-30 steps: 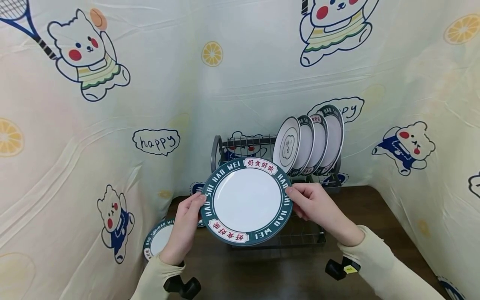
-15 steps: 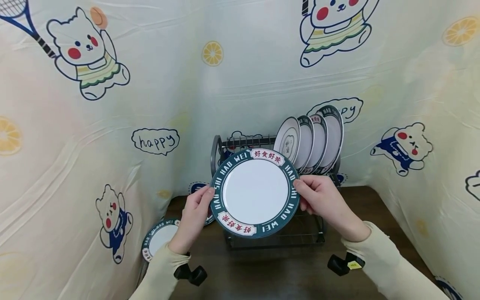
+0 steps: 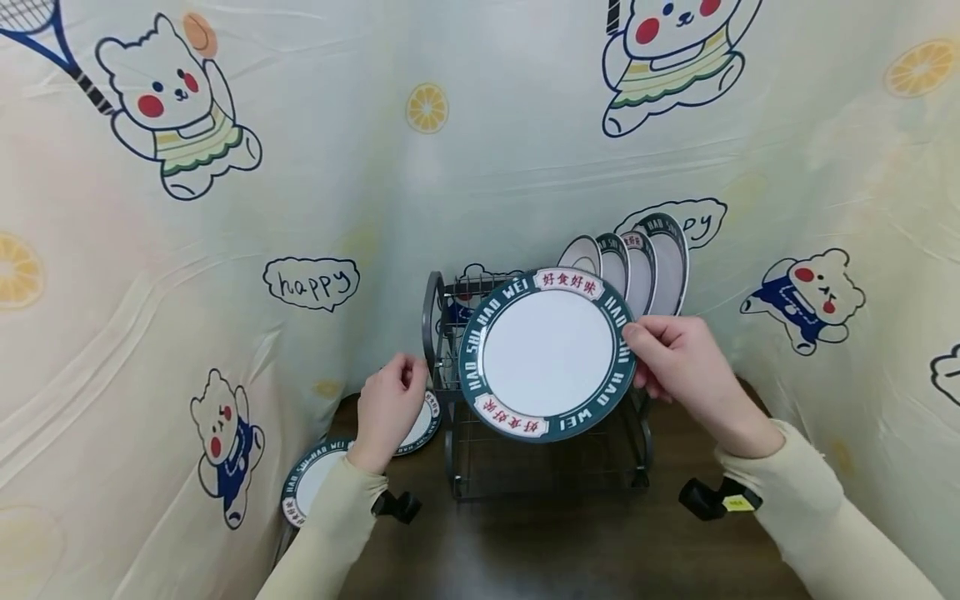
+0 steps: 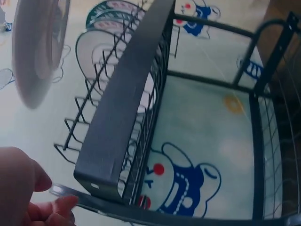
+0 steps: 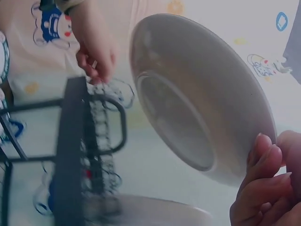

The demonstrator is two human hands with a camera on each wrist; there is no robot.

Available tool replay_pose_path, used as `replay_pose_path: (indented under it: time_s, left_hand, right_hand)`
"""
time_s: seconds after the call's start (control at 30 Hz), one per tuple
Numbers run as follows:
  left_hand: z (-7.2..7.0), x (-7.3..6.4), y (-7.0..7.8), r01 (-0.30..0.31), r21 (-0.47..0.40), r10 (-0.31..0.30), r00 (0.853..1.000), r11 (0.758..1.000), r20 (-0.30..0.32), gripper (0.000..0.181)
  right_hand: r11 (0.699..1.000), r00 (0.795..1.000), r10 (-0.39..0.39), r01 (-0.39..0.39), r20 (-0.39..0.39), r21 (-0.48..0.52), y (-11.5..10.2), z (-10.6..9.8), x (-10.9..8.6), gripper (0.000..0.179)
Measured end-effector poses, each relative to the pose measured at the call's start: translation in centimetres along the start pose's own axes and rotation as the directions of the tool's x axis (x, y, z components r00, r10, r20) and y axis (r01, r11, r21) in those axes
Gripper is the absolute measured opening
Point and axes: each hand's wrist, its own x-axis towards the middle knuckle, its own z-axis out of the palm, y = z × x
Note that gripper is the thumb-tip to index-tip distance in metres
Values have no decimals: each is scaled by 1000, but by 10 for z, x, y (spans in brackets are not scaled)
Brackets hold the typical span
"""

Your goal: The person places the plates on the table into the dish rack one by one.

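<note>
My right hand (image 3: 678, 354) pinches the right rim of a round white plate (image 3: 547, 354) with a green lettered border, thumb on its face. The plate is held up in front of the upper tier of a dark metal dish rack (image 3: 432, 325), its face toward the head camera. Its pale underside shows in the right wrist view. My left hand (image 3: 392, 412) is off the plate, at the left end of the rack. In the left wrist view, its thumb and curled fingers (image 4: 61, 205) close about the end of a rack bar (image 4: 89, 200).
Several plates (image 3: 667, 258) stand on edge at the right of the rack's upper tier. On the table's left lie a green-rimmed plate (image 3: 318, 475) and another (image 3: 423, 425), partly behind the left hand. A printed cloth (image 3: 360, 192) encloses the brown table (image 3: 525, 550).
The plate has moved up and right toward the rack in the right hand. My left hand has let go of its left rim and taken hold of the rack's left end.
</note>
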Motion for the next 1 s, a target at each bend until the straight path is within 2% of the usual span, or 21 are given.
replay_pose_path:
  time_s: [0.23,0.37,0.53,0.63,0.87,0.93,1.0]
  left_hand:
    - [3,13,-4,-23,67,22,1000,998,11,29]
    - [6,19,-3,-60,103,59,998,993,9,30]
    - [9,24,1,-92,106,92,996,990,6,26]
    - [9,25,1,-101,114,101,995,988,5,26]
    - [6,26,2,-104,133,102,994,986,23,27]
    - [5,26,2,-106,131,103,994,986,28,27]
    - [5,26,2,-106,130,102,994,986,34,27]
  right_hand:
    - [982,998,-56,49,-30,-183,-32,-22,22,41]
    - [957,997,-71,58,-35,-285,-54,-30,37,43]
    - [922,996,-84,65,-33,-382,-74,-35,54,42]
    - [909,997,-78,62,-23,-413,-82,-37,62,41]
    - [903,999,-27,16,-20,-429,-86,-43,82,39]
    - [891,1000,-25,14,-19,-453,-88,-44,88,40]
    - [868,1000,-26,19,-7,-497,-91,-45,94,41]
